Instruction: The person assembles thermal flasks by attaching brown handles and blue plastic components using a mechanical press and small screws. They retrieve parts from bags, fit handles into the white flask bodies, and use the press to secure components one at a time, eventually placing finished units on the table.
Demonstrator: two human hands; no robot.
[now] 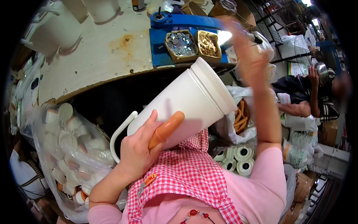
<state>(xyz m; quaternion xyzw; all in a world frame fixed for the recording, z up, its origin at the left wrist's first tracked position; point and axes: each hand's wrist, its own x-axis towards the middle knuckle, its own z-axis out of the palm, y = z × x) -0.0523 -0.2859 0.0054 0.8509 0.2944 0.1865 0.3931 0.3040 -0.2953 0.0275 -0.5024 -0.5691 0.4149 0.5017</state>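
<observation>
A white plastic jug (179, 100) lies tilted across my lap, its wide rim to the upper right and a thin white loop handle (118, 136) at its lower left end. My left hand (140, 147) is closed around an orange-brown curved plastic handle (167, 128) against the jug's side. Whether this piece is joined to the jug, I cannot tell. My right hand (246, 48) is raised and smeared by motion at the far end of a blue metal lever (190, 20); its fingers cannot be made out, nor whether they touch the lever.
On the bench (100, 63), a box of silver metal bits (181, 43) adjoins one of brass-coloured bits (209, 45). White jugs (56, 28) stand far left. Bags hold white parts (69, 138) and orange-brown curved pieces (241, 117). At right, another person (309, 87) holds a metal pot.
</observation>
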